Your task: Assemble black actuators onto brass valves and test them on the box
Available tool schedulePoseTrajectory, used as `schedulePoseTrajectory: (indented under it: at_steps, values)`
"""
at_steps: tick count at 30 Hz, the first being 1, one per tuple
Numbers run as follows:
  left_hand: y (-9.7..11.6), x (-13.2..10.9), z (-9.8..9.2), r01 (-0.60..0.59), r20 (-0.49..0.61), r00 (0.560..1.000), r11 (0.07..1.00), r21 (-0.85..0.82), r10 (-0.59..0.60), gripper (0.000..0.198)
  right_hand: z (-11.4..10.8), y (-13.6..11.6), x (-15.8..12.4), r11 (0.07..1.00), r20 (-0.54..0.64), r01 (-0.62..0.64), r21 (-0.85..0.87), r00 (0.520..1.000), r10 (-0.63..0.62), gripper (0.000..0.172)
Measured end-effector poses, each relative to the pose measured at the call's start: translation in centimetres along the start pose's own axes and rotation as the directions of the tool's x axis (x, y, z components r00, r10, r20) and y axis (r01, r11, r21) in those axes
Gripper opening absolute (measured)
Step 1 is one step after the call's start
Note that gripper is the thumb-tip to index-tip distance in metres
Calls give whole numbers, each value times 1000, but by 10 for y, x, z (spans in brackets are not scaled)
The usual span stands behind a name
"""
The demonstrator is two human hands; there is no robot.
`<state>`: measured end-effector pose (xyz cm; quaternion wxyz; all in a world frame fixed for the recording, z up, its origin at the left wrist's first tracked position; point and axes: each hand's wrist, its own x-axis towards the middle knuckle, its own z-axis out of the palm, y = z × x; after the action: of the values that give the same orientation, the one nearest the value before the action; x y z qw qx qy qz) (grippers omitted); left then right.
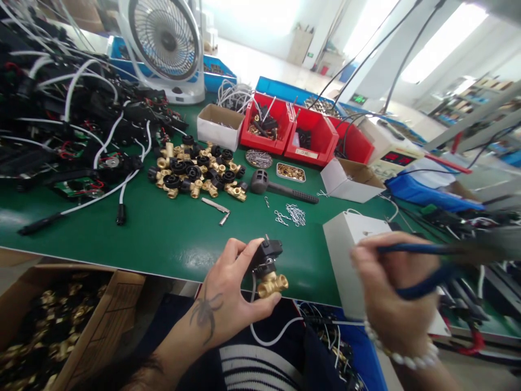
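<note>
My left hand (228,293) is closed around a brass valve (272,284) with a black housing on top, held above the bench's front edge. A white cable hangs from it and loops below. At the right, my right hand (394,282) grips blue-handled pliers (423,282); their metal end points right and is smeared by motion. On the bench beyond the left hand lie a small pile of wire clips (295,215), a silver folded metal tool (215,205) and a black mallet (280,187).
Brass valves with black caps (199,168) are heaped at the back. Cabled black assemblies (81,125) crowd the left, near a fan (166,43). Red bins (309,142) and white cartons (352,179) line the rear. A grey box (342,255) stands by my right hand. A carton (122,298) of valves sits below left.
</note>
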<state>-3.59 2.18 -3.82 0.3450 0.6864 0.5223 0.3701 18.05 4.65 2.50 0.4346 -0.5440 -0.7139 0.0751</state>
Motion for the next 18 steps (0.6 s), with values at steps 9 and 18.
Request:
schedulePoseTrajectory:
  at_steps: [9, 18]
  values:
    - [1, 1, 0, -1, 11, 1000, 1000, 11, 1, 68, -6, 3, 2, 999, -122, -38, -25, 992, 35, 10]
    - [2, 1, 1, -19, 2, 1000, 999, 30, 19, 66, -8, 2, 3, 990, 177, 57, -128, 984, -34, 7]
